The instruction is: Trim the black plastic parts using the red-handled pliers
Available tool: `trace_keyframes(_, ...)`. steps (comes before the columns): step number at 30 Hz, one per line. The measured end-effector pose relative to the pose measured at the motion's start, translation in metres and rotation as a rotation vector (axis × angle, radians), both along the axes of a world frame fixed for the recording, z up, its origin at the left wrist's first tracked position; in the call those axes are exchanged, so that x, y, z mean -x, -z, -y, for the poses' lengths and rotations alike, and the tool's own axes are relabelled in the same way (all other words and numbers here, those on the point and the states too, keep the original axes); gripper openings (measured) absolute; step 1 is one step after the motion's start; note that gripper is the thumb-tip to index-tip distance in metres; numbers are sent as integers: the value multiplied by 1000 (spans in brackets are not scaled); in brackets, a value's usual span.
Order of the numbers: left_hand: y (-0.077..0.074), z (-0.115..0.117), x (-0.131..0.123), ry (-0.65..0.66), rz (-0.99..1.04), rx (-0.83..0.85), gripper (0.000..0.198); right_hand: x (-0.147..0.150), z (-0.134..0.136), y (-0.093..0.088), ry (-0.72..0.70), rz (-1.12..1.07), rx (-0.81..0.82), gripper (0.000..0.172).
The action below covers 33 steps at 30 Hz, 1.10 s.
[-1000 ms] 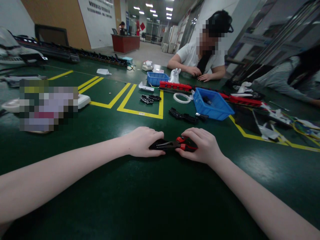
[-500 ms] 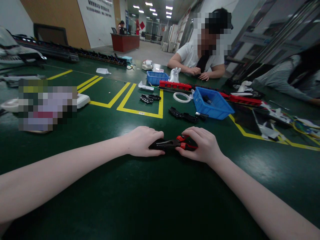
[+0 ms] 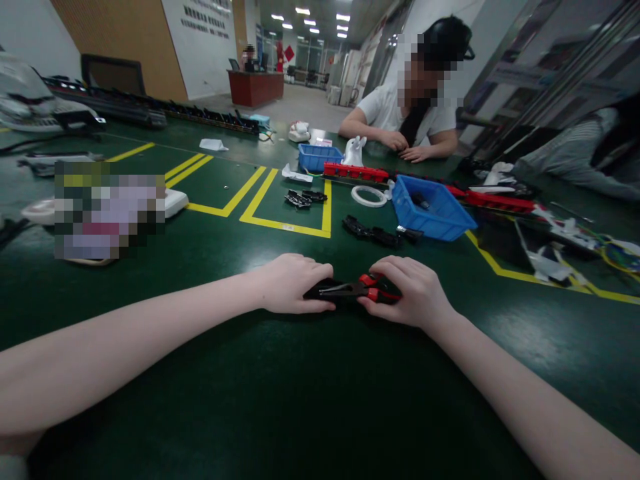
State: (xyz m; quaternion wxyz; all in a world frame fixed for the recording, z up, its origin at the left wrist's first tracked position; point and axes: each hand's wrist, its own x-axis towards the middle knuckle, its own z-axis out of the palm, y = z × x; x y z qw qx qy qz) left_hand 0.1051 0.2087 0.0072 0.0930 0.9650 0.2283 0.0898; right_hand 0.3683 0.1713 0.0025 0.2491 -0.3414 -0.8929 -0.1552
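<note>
My left hand (image 3: 293,285) rests on the green table with its fingers curled over a black part (image 3: 323,292), pressing it down. My right hand (image 3: 413,292) grips the red and black handles of a pair of pliers (image 3: 357,289). The pliers' metal jaws point left and lie on the black part, between my two hands. Most of the black part is hidden under my left fingers.
A blue bin (image 3: 433,208) stands beyond my right hand, with loose black parts (image 3: 373,232) beside it and more (image 3: 304,197) inside yellow floor-tape lines (image 3: 280,223). A white tape ring (image 3: 369,195) and red strips (image 3: 356,173) lie farther back. Two other people sit across the table.
My hands and the pliers have stayed in the same grip. Only the view has shifted slightly, moving everything a little right and down in the picture.
</note>
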Motion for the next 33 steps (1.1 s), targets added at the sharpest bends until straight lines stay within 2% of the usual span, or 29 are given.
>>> trace_keyframes(7, 1, -2, 0, 11, 2, -30, 41, -1, -1, 1, -8, 19, -20, 32)
trace_keyframes(12, 3, -5, 1, 46, 6, -71, 39, 3, 3, 0, -13, 98, -125, 36)
trace_keyframes(15, 3, -5, 1, 52, 0, -82, 40, 3, 3, -2, -4, 131, -136, 34)
trace_keyframes(23, 2, -4, -1, 17, -36, -91, 42, 1, -1, -4, 28, 159, -204, 34)
trace_keyframes(33, 2, -4, 0, 22, -25, -52, 43, 2, -1, 1, 19, 111, -161, 35)
